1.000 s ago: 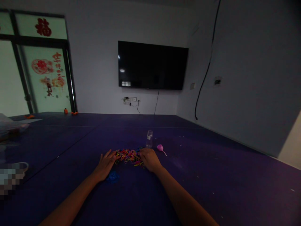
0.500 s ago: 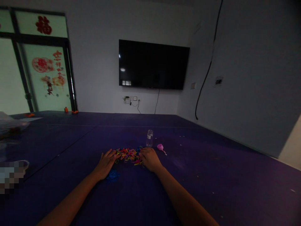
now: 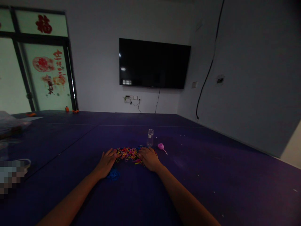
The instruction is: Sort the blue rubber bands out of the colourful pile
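Where right hand (image 3: 150, 158) shifted, bands (image 3: 155, 152) show.

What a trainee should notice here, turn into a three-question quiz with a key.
1. True or false: the clear bottle stands upright beyond the multicoloured loops.
2. Which is nearer the blue heap, the left hand or the right hand? A: left; B: right; C: equally near.
3. Fill in: the small cup-like object to the right of the bottle is ____ in colour.
Key: 1 true; 2 A; 3 pink.
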The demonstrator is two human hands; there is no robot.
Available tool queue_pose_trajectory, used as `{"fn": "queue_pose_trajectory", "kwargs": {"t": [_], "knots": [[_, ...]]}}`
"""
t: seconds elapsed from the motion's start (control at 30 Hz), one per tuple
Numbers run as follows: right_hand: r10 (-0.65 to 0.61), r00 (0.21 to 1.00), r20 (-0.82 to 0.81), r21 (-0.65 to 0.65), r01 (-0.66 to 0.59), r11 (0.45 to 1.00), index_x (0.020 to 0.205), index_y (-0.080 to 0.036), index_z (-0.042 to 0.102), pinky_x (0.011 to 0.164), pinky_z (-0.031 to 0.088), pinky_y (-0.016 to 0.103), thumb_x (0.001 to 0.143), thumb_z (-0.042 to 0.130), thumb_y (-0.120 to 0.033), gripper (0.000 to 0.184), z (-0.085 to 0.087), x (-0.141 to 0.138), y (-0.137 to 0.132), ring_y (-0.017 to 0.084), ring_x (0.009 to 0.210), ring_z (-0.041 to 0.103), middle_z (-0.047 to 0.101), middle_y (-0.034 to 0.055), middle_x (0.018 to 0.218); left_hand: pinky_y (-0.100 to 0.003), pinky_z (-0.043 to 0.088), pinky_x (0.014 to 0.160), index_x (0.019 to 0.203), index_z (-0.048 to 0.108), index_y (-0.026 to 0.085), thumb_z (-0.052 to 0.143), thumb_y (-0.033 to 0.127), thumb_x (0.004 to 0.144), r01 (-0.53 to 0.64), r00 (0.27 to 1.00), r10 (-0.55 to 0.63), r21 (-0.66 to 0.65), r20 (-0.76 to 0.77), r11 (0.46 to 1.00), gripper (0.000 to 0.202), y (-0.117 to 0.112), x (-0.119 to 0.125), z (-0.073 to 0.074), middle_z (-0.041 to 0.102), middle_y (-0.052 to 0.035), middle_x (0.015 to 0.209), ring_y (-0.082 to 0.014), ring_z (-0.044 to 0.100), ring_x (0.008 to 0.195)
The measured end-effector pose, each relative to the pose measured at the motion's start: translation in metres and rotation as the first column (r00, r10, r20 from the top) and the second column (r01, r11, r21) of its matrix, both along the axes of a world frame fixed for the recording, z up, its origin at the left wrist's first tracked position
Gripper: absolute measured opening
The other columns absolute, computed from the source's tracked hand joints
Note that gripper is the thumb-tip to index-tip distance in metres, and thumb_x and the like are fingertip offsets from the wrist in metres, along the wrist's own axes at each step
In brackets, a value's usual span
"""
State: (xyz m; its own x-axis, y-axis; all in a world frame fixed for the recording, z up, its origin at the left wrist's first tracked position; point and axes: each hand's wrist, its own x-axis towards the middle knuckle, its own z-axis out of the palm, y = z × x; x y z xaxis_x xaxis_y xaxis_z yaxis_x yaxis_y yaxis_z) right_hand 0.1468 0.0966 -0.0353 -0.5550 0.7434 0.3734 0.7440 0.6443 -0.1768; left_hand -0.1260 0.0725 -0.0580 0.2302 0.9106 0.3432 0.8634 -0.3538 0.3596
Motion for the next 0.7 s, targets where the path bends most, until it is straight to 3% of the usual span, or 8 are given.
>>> {"fn": "queue_pose_trajectory", "kwargs": {"t": [0.3,0.43,0.57,0.7], "knots": [[0.000,0.998,-0.070,0.048,0.004,0.999,0.117,-0.020,0.061,0.106,0.024,0.045,0.094,0.033,-0.027,0.037,-0.005,0.002,0.004,0.022,0.124,0.044,0.058,0.0095,0.125,-0.059,0.015,0.107,0.122,0.058,0.032,0.008,0.047,0.094,-0.011,0.999,0.013,-0.032,0.051,0.999,0.060,-0.011,0.005,0.013,0.045,-0.0049,0.141,-0.0263,0.027,0.136],[0.049,0.956,-0.290,0.067,-0.031,0.997,0.109,-0.019,0.066,0.100,0.035,0.041,0.095,0.031,-0.032,0.039,-0.004,0.003,0.009,0.022,0.114,0.053,0.063,0.0104,0.117,-0.060,0.015,0.107,0.121,0.059,0.030,0.008,0.048,0.094,-0.009,0.998,0.011,-0.020,0.068,1.000,0.060,-0.012,0.005,0.014,0.046,-0.0057,0.140,-0.0270,0.028,0.136],[0.051,0.739,-0.672,0.006,-0.064,0.998,0.104,-0.019,0.068,0.096,0.041,0.040,0.093,0.029,-0.052,0.053,-0.004,0.001,0.012,0.023,0.105,0.059,0.068,0.0102,0.107,-0.058,0.019,0.107,0.116,0.062,0.029,0.011,0.048,0.094,-0.010,0.995,0.005,0.056,0.097,0.998,0.059,-0.011,0.004,0.015,0.052,-0.0050,0.135,-0.0262,0.033,0.133],[-0.059,0.536,-0.842,-0.172,-0.164,0.971,0.099,-0.019,0.070,0.092,0.044,0.043,0.081,0.035,-0.072,0.066,-0.006,-0.007,0.012,0.025,0.096,0.063,0.070,0.0097,0.099,-0.058,0.025,0.106,0.108,0.066,0.024,0.028,0.051,0.091,0.015,0.993,-0.033,0.158,0.110,0.987,0.050,-0.013,0.007,0.021,0.059,-0.0072,0.126,-0.0280,0.041,0.128]]}}
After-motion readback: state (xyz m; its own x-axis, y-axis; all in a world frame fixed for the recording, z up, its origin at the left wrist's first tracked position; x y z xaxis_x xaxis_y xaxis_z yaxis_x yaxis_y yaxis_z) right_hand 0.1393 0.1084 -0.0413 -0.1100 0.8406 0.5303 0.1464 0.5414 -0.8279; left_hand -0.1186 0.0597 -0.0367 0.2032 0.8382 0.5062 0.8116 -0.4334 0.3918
